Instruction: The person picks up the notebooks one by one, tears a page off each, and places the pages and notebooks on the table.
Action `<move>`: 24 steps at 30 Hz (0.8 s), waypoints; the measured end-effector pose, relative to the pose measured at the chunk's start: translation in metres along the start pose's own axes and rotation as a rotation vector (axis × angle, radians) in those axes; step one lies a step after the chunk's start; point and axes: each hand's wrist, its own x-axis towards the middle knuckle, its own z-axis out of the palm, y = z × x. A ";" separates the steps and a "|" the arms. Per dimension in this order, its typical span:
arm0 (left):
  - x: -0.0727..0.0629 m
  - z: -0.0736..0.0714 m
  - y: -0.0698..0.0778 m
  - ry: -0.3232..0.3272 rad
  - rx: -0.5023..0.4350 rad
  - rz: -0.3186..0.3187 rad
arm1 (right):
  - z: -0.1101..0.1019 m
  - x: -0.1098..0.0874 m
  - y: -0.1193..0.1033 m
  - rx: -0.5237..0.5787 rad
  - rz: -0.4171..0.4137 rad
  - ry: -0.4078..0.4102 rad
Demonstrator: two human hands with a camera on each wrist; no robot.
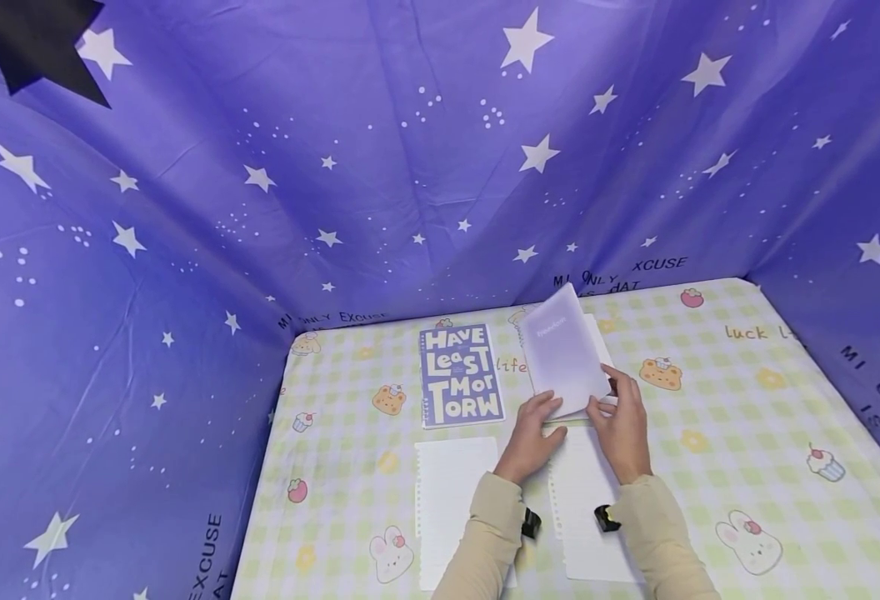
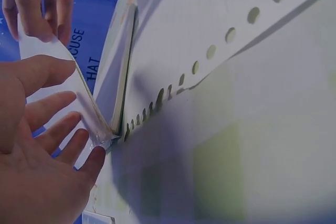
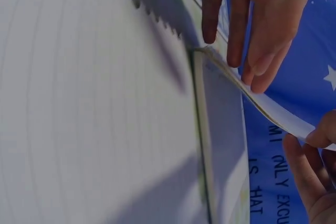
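Note:
A notebook with a pale purple cover (image 1: 563, 354) stands partly opened, its front part lifted and tilted off the pages below. At its lower right edge my right hand (image 1: 620, 421) pinches the lifted cover between thumb and fingers; the right wrist view shows this right hand (image 3: 317, 171) at the lower right. My left hand (image 1: 533, 437) touches the cover's lower left with relaxed fingers, spread in the left wrist view, where the left hand (image 2: 42, 140) lies beside the bent section. Inside the fold, the lower half of the notebook (image 3: 202, 129) lies flat.
Left of the notebook lies a blue notebook with big white lettering (image 1: 461, 375). Nearer are two white loose-leaf stacks with punched holes, a left stack (image 1: 451, 500) and a right stack (image 1: 582, 500), partly under the forearms. A checked tablecloth (image 1: 710, 467) meets star-printed purple curtains (image 1: 410, 150).

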 end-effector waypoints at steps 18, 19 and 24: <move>-0.002 0.005 0.002 -0.070 0.184 0.035 | -0.005 -0.001 0.022 -0.052 0.117 0.020; -0.002 0.005 0.002 -0.074 0.187 0.035 | -0.005 -0.001 0.023 -0.051 0.129 0.015; -0.004 0.006 0.002 -0.077 0.214 0.029 | -0.006 -0.001 0.028 -0.064 0.183 -0.026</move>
